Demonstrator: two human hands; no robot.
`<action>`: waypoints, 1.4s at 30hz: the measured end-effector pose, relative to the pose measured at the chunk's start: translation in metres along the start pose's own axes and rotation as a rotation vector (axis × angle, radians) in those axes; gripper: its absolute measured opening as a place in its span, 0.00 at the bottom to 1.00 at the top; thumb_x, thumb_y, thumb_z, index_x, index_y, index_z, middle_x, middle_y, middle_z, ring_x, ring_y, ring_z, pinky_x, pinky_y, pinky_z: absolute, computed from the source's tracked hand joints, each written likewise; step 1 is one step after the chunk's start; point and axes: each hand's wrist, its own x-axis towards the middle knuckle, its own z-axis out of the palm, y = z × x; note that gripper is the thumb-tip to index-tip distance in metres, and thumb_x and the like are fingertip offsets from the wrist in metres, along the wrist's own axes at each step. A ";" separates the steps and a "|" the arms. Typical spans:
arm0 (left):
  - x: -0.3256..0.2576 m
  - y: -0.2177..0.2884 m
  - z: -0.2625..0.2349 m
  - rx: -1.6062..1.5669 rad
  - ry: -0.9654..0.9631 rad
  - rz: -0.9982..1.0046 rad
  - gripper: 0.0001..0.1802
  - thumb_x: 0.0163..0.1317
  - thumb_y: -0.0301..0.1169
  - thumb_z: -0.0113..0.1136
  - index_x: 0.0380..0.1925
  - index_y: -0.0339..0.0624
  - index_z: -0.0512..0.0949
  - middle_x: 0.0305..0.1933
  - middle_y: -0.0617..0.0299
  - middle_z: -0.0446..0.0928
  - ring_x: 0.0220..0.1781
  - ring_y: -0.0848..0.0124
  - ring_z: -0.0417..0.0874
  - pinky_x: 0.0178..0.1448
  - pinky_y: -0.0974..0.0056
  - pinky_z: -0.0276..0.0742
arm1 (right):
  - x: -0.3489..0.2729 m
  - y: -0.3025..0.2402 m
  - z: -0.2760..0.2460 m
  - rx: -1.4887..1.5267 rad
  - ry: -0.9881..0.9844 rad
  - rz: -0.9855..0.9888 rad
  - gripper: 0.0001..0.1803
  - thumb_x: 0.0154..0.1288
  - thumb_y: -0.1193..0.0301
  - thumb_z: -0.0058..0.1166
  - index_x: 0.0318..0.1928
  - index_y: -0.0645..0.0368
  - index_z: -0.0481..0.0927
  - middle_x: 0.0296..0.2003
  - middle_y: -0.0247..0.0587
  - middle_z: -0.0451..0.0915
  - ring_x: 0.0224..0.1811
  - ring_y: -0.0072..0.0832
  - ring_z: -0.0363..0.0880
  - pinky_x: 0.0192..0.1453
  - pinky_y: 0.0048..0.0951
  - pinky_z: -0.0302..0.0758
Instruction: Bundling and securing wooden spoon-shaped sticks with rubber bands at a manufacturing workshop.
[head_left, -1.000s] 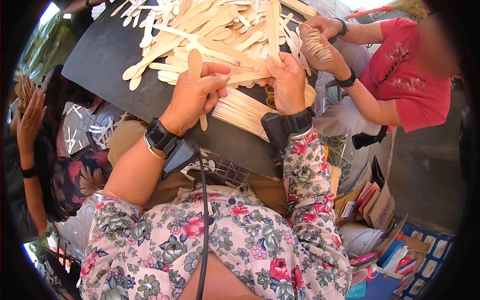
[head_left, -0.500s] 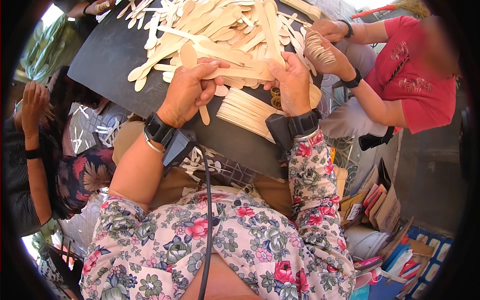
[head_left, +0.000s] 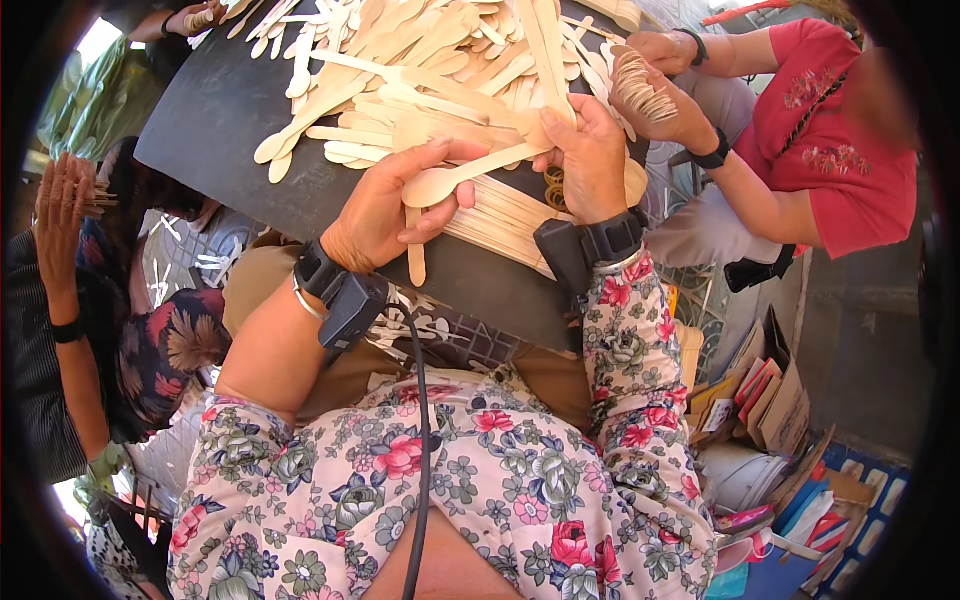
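My left hand [head_left: 398, 205] is closed on a wooden spoon whose pale handle [head_left: 416, 262] sticks out below the fingers. A second wooden spoon [head_left: 432, 188] slants across between my hands, its bowl by the left fingers. My right hand [head_left: 590, 155] pinches that spoon's far end between thumb and fingers. Just beyond both hands lies a loose heap of wooden spoons [head_left: 430, 50]. Under the hands, a neat row of stacked wooden spoons [head_left: 505, 225] rests on the dark tabletop [head_left: 220, 130]. Several rubber bands [head_left: 555, 188] lie beside my right hand.
On the right, a person in a red shirt [head_left: 815, 130] holds a fanned stack of wooden pieces [head_left: 642, 88]. Another person's raised hand [head_left: 68, 215] is at the left. Cardboard [head_left: 765, 390] and a white bucket [head_left: 738, 475] stand low right. A black cable [head_left: 422, 450] hangs before me.
My left hand has moved slightly down and right. The spoon between my hands now slants, with its bowl showing at the left fingers. The person at the left has raised a hand.
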 end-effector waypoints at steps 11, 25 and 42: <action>0.003 -0.002 0.025 0.379 0.269 0.328 0.22 0.75 0.42 0.45 0.54 0.33 0.74 0.35 0.64 0.75 0.22 0.85 0.62 0.20 0.78 0.55 | -0.009 0.006 0.015 0.087 -0.029 0.087 0.14 0.66 0.79 0.53 0.50 0.72 0.71 0.39 0.45 0.81 0.30 0.23 0.82 0.24 0.21 0.80; -0.008 0.007 0.021 0.819 0.572 0.595 0.25 0.73 0.50 0.48 0.27 0.39 0.74 0.25 0.65 0.71 0.26 0.76 0.73 0.29 0.70 0.70 | -0.015 -0.007 0.019 0.022 -0.061 0.117 0.18 0.67 0.77 0.53 0.54 0.73 0.68 0.39 0.47 0.81 0.26 0.27 0.83 0.24 0.24 0.81; 0.013 -0.015 0.016 1.894 0.657 1.085 0.18 0.46 0.19 0.61 0.40 0.45 0.80 0.34 0.61 0.72 0.35 0.62 0.79 0.31 0.60 0.76 | -0.024 -0.012 0.024 -0.169 -0.329 0.183 0.11 0.67 0.73 0.55 0.47 0.65 0.77 0.24 0.31 0.76 0.19 0.14 0.72 0.18 0.16 0.70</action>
